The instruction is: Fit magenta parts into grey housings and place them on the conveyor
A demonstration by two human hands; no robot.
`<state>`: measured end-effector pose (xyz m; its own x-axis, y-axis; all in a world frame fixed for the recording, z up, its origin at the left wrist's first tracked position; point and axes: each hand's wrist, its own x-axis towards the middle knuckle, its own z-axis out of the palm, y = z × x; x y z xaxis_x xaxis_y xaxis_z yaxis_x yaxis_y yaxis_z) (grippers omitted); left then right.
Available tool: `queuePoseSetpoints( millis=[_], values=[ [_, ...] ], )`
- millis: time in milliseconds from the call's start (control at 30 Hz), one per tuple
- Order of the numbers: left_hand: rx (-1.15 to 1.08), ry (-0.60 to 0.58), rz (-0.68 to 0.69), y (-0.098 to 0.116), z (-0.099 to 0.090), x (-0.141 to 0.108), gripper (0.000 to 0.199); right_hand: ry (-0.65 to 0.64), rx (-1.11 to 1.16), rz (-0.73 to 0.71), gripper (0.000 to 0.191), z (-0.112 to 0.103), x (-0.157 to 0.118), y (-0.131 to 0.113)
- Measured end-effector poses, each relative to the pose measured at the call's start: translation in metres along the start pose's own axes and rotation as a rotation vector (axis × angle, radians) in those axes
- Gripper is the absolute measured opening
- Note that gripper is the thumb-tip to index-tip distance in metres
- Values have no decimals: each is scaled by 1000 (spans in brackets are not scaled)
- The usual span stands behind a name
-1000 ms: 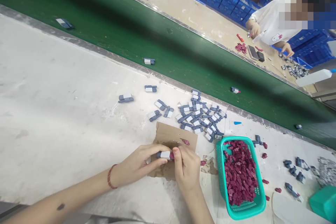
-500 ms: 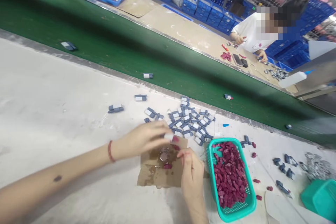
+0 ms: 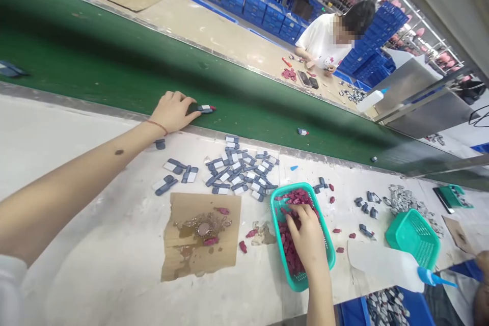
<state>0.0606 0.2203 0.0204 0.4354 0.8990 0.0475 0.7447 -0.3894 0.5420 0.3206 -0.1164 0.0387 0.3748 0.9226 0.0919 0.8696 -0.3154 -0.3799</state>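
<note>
On the green belt, my left hand has its thumb and fingers around the near end of a small grey-and-white piece with a red tip. My right hand reaches into a turquoise basket, its thumb and fingers apart over the small dark-red pieces inside. Between my arms lies a wet brown cardboard sheet. It bears a round dark cap-like thing in a puddle and two dark-red pieces, one a red piece beside the cap.
Many grey-and-white pieces lie heaped between cardboard and belt. Right of the basket are an empty turquoise basket, a white squeeze bottle and a silvery heap. Across the belt, a person works at another bench.
My left hand has moved from above the cardboard out to the belt with the red-tipped piece. My right hand has gone from the cardboard into the basket. The view has shifted right.
</note>
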Motion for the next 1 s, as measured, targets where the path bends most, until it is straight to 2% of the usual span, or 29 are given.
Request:
queuePoseSetpoints(
  millis=[100,167,233,300,433,500,567,633,700,833,1000],
  values=[
    [-43,-24,-14,-3,-11,-15,40,-20,-57,-45,16,10,9,-5],
    [-84,-34,-39,-4,-17,-19,32,-18,-8,-26,16,12,13,-6],
    [-143,-28,-75,-1,-21,-22,28,-41,175,52,12,9,14,-6],
    [-262,0,-135,5,-24,-25,34,-76,468,171,10,2,14,-7],
    [-568,32,-269,18,-27,-48,46,-59,979,376,31,-8,8,-18],
    [-741,-25,-329,22,-28,-68,44,-68,1101,429,31,-8,5,-28],
    [-925,-135,-400,25,-28,-94,42,-109,1153,438,27,-5,3,-40],
    [-1020,-256,-454,26,-27,-120,49,-137,1141,400,20,3,2,-54],
    [-1024,-337,-474,28,-23,-144,55,-124,1073,308,13,13,0,-69],
    [-1105,-360,-513,31,-11,-180,54,-99,816,13,10,41,-5,-97],
    [-1219,-376,-583,35,1,-202,55,-145,570,-388,16,71,-10,-116]
  ],
)
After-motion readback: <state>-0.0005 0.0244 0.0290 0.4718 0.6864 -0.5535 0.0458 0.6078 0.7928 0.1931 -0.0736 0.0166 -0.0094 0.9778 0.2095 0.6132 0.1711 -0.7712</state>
